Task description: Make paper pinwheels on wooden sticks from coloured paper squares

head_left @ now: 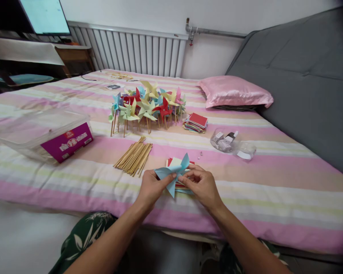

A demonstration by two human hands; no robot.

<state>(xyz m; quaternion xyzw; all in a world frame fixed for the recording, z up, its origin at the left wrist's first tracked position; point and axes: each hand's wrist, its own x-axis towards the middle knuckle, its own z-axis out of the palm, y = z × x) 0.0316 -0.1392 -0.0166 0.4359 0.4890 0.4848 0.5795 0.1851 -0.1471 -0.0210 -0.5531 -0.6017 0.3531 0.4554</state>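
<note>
A light blue paper pinwheel (171, 172) is held between my two hands, its blades folded in toward the middle. My left hand (153, 186) grips it from the left, thumb pressed near the centre. From the right, my right hand (201, 183) pinches it at the centre; any small part between those fingertips is hidden. Just beneath lies a stack of coloured paper squares (184, 191), partly covered by the hands. A bundle of thin wooden sticks (134, 156) rests to the left. Tiny clear pieces (200, 153) lie beyond my right hand.
Several finished pinwheels (148, 104) stand on sticks farther back. Beside them is another paper stack (196, 121). Clear containers (224, 140) sit to the right, a plastic box (70, 142) to the left. A pink pillow (236, 91) lies on the striped bed (263, 190).
</note>
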